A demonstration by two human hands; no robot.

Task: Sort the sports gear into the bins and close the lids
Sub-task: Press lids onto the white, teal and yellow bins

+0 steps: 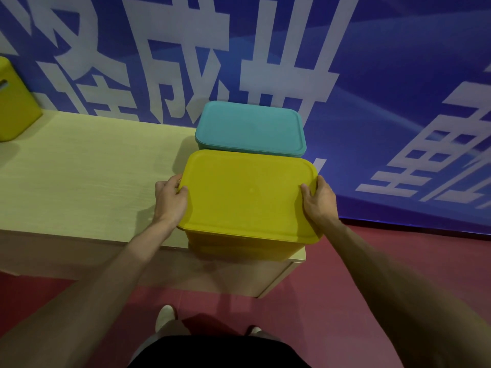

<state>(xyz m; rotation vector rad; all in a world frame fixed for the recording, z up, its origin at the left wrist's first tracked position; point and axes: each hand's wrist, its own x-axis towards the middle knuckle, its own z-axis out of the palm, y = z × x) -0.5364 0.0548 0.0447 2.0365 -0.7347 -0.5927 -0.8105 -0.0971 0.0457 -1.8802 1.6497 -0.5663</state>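
Note:
A yellow lid (247,195) lies on top of a yellow bin (244,249) at the right end of the table (79,176). My left hand (170,200) grips the lid's left edge, thumb on top and fingers curled round the rim. My right hand (318,200) grips its right edge the same way. Behind it stands a teal bin with its teal lid (251,128) on. What the bins hold is hidden.
Another yellow bin (13,107) with a handle slot stands at the table's far left. A blue banner wall (398,75) with white characters rises close behind the table. The floor (358,274) is red, and my shoes show below.

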